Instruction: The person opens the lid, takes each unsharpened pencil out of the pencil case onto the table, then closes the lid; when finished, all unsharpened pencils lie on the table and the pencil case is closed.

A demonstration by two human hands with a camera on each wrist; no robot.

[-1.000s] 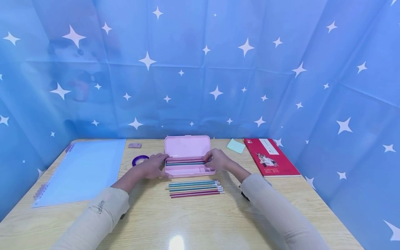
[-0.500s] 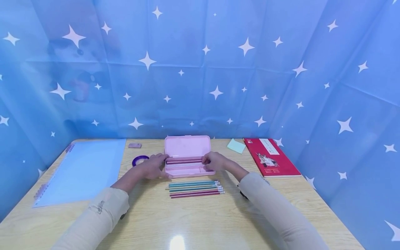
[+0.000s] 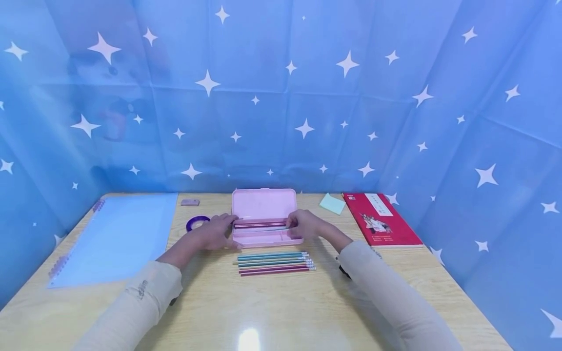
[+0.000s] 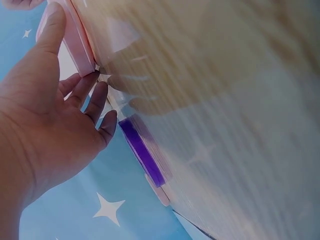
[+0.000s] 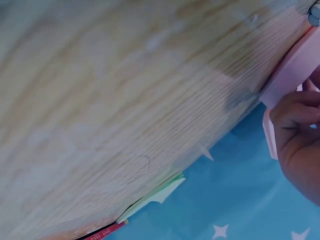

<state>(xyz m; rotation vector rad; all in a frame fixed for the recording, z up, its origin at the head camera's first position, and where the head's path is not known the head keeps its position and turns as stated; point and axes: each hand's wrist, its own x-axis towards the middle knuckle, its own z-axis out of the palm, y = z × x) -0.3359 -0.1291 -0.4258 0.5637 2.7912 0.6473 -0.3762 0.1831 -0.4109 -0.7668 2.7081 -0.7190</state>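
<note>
1. Left hand [image 3: 215, 233] steadies the left end of the open pink pencil case [image 3: 268, 239], thumb laid along its front wall and fingers relaxed and straight against its end, as the left wrist view shows; it grips nothing.
2. Right hand [image 3: 305, 225] is at the case's right end, fingers curled on the pencils in the case [image 3: 260, 225]. Judged: settle them flat in the long slot while the other hand keeps the tray from sliding.
3. Counted, left to right: one blue binder [image 3: 118, 236], one purple tape ring [image 3: 197, 223], one small pink eraser [image 3: 190, 202], one case, about seven loose pencils [image 3: 274, 263] on the table [image 3: 272, 317] just in front of it, one green sticky pad [image 3: 331, 204], one red book [image 3: 379, 220]. Pencils inside are too close together to count.
</note>
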